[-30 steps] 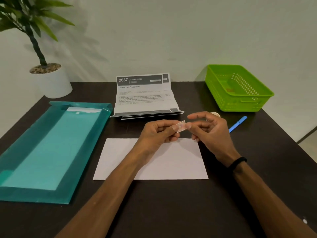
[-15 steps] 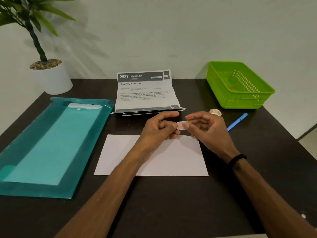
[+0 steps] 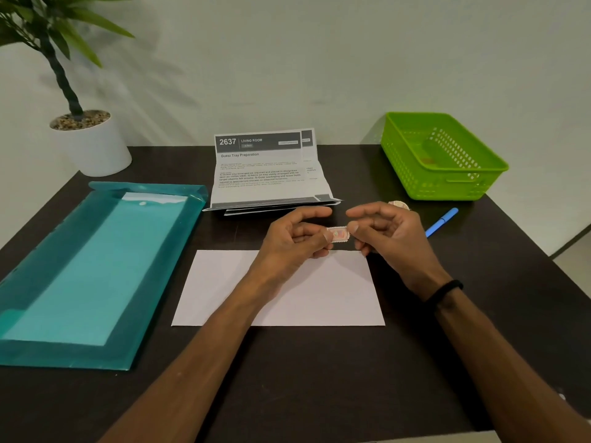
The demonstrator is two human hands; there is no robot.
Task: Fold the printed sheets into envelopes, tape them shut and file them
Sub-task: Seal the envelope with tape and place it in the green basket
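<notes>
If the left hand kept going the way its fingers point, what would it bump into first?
Its fingers point right, so the left hand would first meet the right hand, which pinches the other end of the same small strip of tape just above the white envelope. Depth looks matched.

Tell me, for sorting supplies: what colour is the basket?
Bright green basket, clearest in the head view.

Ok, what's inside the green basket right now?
The green basket looks nearly empty: only a small reddish patch shows on its floor, too blurred to identify. The near wall hides the front strip of the floor.
</notes>
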